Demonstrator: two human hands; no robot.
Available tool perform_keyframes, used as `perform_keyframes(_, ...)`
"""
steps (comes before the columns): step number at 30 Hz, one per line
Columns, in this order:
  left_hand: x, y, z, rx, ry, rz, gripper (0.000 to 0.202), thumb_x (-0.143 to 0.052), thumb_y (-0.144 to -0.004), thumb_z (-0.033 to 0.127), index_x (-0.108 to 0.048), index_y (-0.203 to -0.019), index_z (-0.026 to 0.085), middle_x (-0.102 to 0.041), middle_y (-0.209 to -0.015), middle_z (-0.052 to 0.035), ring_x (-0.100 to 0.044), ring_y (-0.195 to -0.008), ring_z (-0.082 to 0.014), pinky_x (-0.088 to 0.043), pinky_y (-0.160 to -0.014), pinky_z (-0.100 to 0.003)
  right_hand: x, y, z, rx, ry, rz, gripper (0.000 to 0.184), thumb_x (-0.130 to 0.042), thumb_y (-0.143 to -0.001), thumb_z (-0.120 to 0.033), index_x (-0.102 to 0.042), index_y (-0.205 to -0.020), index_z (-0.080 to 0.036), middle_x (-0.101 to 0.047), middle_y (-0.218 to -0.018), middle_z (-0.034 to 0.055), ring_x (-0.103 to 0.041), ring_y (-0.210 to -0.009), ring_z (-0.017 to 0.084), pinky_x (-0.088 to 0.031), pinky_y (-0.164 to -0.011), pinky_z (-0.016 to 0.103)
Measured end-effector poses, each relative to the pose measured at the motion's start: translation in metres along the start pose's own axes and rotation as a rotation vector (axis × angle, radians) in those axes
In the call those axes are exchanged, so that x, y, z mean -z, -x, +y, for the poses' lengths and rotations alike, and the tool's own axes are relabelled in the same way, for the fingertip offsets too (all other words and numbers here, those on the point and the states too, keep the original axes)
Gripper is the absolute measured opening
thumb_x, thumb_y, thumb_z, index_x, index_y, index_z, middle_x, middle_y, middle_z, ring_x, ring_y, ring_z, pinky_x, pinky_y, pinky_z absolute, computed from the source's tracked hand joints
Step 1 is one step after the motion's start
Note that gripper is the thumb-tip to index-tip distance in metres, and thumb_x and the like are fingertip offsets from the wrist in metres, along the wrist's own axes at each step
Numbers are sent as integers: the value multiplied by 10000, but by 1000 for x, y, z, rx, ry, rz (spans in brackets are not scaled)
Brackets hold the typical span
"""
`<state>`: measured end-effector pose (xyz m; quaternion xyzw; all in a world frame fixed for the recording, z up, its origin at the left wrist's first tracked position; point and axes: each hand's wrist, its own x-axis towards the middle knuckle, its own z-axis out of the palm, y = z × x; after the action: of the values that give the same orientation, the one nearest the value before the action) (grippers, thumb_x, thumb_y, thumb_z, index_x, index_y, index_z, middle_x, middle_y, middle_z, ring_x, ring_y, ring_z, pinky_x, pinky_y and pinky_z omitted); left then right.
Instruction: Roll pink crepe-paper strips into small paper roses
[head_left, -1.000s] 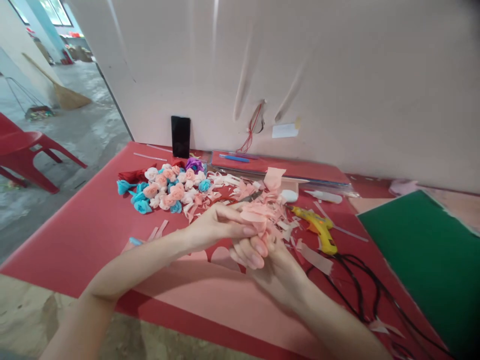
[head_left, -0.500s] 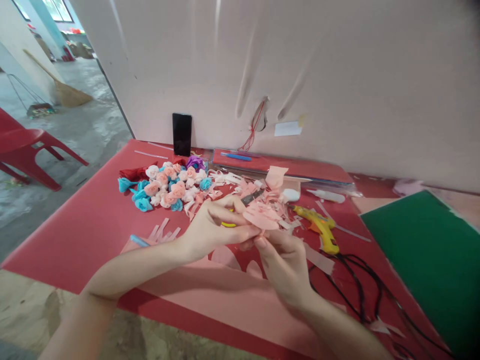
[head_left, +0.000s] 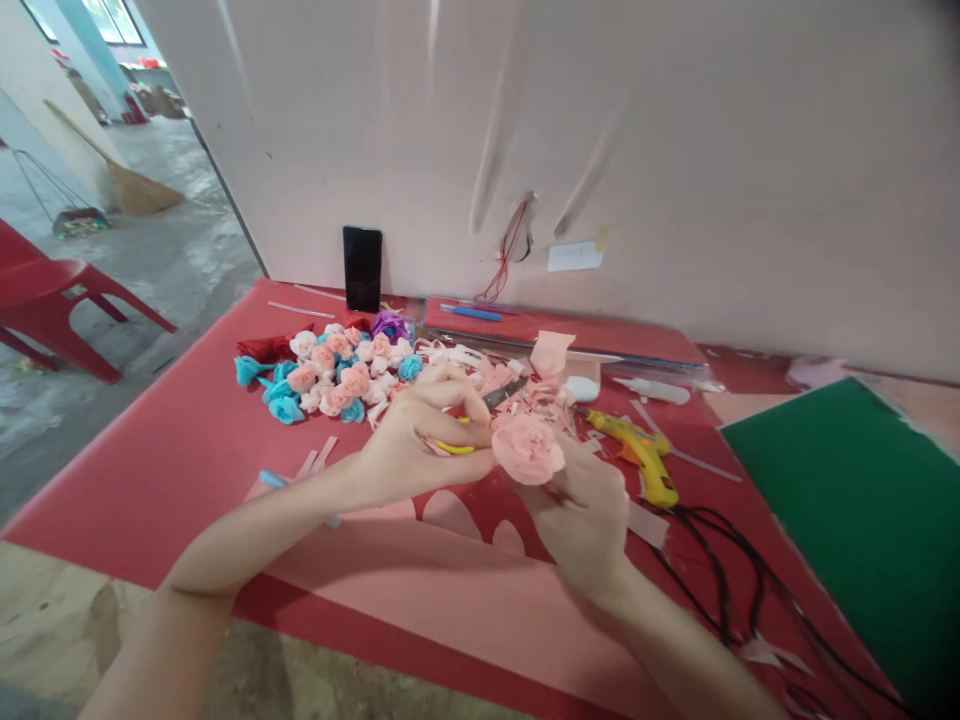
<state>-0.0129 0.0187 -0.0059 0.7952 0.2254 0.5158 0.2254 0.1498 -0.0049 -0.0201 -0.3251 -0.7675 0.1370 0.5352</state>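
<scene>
A pink paper flower (head_left: pixel 527 448) is held above the red table (head_left: pixel 172 450), its round ruffled face turned toward me. My right hand (head_left: pixel 585 515) grips it from below, fingers closed round its base. My left hand (head_left: pixel 424 430) touches the flower's left edge with thumb and fingers pinched together. Yellow-handled scissors (head_left: pixel 480 415) lie on the table just behind my left hand, partly hidden by it. Pink paper scraps (head_left: pixel 551 385) are scattered behind the flower.
A pile of small pink, white and blue paper roses (head_left: pixel 337 370) lies at the left. A yellow glue gun (head_left: pixel 637 455) with a black cord (head_left: pixel 720 570) lies at the right, beside a green sheet (head_left: pixel 855 500). A black phone (head_left: pixel 362 268) leans on the wall.
The pink paper has been rolled from a flat bunch into a round flower. My right hand turned it upward and moved slightly right; my left hand stayed at its left edge.
</scene>
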Motion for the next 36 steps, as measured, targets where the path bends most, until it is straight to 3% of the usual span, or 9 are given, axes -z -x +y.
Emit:
perform_keyframes(6,-2,0,-11,-357,-193,62,136,-608,-808,194,-642,-677,184,-610,-600,-15,-473,-693,-145,-464,-694,-309,3,0,12,293,54,36,207,-482,-796,-82,-632,-860,-209,-699,-775,66,-643,-685,211,-460,-615,362)
perform_keyframes(9,-2,0,-12,-383,-211,54,114,-592,-826,211,-656,-735,190,-631,-623,-15,-478,-709,-148,-466,-709,-307,3,2,17,398,112,49,191,-478,-785,-85,-616,-884,-173,-704,-832,109,-657,-738,229,-460,-645,384)
perform_keyframes(12,0,0,-7,-249,-149,19,93,-592,-807,179,-676,-770,192,-649,-694,-30,-493,-724,-149,-467,-722,-313,4,2,20,408,143,67,187,-479,-771,-76,-607,-863,-179,-706,-840,103,-651,-745,219,-463,-653,385)
perform_keyframes(16,8,-2,5,97,53,-161,251,-455,-841,152,-704,-866,178,-633,-689,-27,-525,-671,-134,-466,-698,-296,8,-3,23,414,215,39,200,-477,-766,-56,-604,-852,-185,-714,-810,89,-647,-708,203,-472,-628,375)
perform_keyframes(21,16,-4,15,514,357,-323,280,-479,-871,307,-701,-993,187,-677,-703,-18,-612,-686,-151,-499,-684,-267,13,-10,28,491,315,-51,198,-461,-809,-85,-606,-811,-220,-721,-782,62,-654,-665,189,-482,-620,364)
perform_keyframes(26,14,-5,15,596,361,-354,240,-505,-864,300,-720,-921,208,-719,-827,-5,-628,-681,-123,-507,-665,-229,11,-12,28,513,339,-89,181,-466,-801,-62,-560,-760,-211,-716,-740,58,-636,-634,167,-493,-618,338)
perform_keyframes(30,11,-4,11,405,138,-78,209,-508,-863,261,-697,-907,182,-715,-827,-27,-617,-719,-127,-485,-634,-232,7,-12,27,523,328,-64,179,-454,-797,-54,-540,-741,-201,-702,-692,70,-634,-639,172,-497,-618,335)
perform_keyframes(33,14,-3,11,-12,-195,106,100,-576,-831,225,-671,-806,204,-689,-769,-16,-582,-717,-129,-462,-667,-269,8,-11,24,502,345,-65,172,-473,-790,-50,-555,-759,-198,-711,-717,72,-633,-631,174,-497,-620,342)
perform_keyframes(36,22,-2,20,-370,-542,100,62,-622,-789,174,-646,-767,226,-658,-664,28,-541,-683,-135,-425,-706,-314,12,-12,20,499,382,-60,175,-518,-759,-38,-573,-749,-204,-709,-696,55,-627,-607,172,-493,-612,341)
